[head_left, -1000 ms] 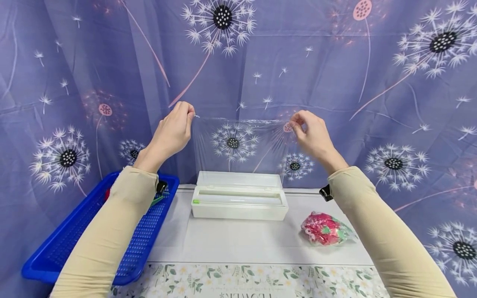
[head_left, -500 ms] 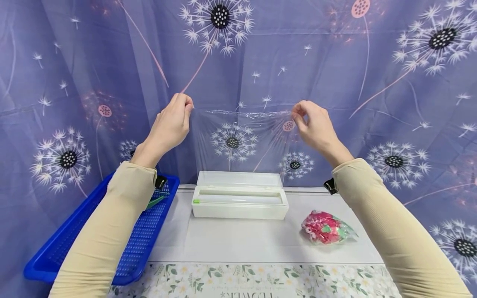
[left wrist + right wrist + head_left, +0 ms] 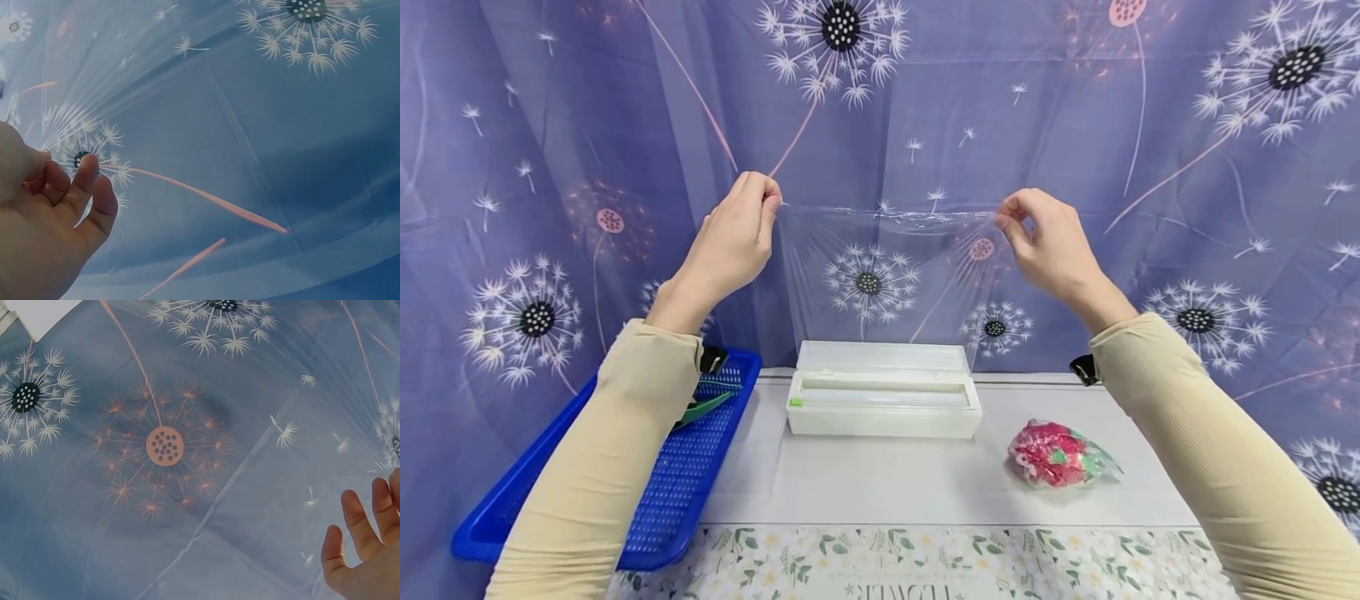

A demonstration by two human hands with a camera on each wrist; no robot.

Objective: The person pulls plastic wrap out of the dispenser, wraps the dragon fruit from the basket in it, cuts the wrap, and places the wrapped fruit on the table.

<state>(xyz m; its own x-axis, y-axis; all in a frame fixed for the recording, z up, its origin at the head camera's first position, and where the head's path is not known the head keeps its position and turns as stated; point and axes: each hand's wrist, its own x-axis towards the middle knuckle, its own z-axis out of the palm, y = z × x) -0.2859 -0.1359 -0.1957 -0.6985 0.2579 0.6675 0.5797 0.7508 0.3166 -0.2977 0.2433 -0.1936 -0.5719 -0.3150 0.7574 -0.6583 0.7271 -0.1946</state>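
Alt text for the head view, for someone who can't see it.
A left hand and a right hand pinch a clear plastic film, stretched above an open white rectangular box. A blue perforated plastic basket sits at left, a clear-wrapped red and green bundle at right, a purple dandelion-patterned curtain behind.

At centre frame, film (image 3: 925,279) stretches between your left hand (image 3: 730,237) and right hand (image 3: 1056,246), above the box (image 3: 883,422) on the table (image 3: 865,483). Your basket (image 3: 688,475) sits lower left, a packet (image 3: 1052,454) lower right, the curtain (image 3: 1060,117) behind.
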